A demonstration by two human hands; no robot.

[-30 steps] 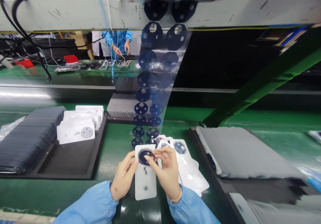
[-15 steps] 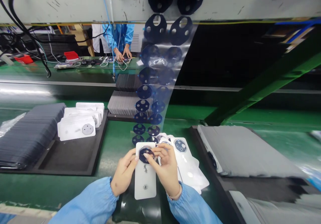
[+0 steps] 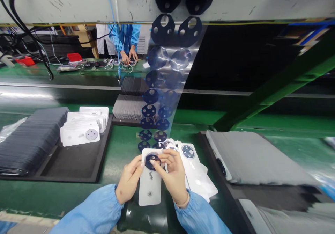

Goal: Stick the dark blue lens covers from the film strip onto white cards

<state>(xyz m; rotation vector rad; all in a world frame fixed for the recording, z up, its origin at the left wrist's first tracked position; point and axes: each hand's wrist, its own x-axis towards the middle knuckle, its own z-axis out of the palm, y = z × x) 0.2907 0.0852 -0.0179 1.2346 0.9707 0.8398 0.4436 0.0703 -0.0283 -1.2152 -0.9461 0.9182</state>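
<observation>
A white phone back cover (image 3: pixel 150 188) with dark print is held upright between my hands. My left hand (image 3: pixel 128 181) pinches its left edge near the top, thumb in front. Over the camera area lies a dark round sticker (image 3: pixel 150 166) with holes. My right hand (image 3: pixel 172 173) is closed around the top right, thumb on the sticker and fingers at the cover's edge. Just behind hangs a clear film strip (image 3: pixel 180 83) carrying two columns of dark stickers. Several white covers (image 3: pixel 195 167) lie fanned out beside my right hand.
On the left, a black tray (image 3: pixel 75 164) holds a row of dark sheets (image 3: pixel 34 139) and stacked white covers (image 3: pixel 78 134). Another tray with grey-wrapped panels (image 3: pixel 256 157) stands on the right. A co-worker's hands (image 3: pixel 129 56) work across the line. Cables (image 3: pixel 31 35) hang upper left.
The cover's lower end has swung slightly to the left, so it tilts a little. My hands hold nearly the same place, with the right thumb still on the sticker.
</observation>
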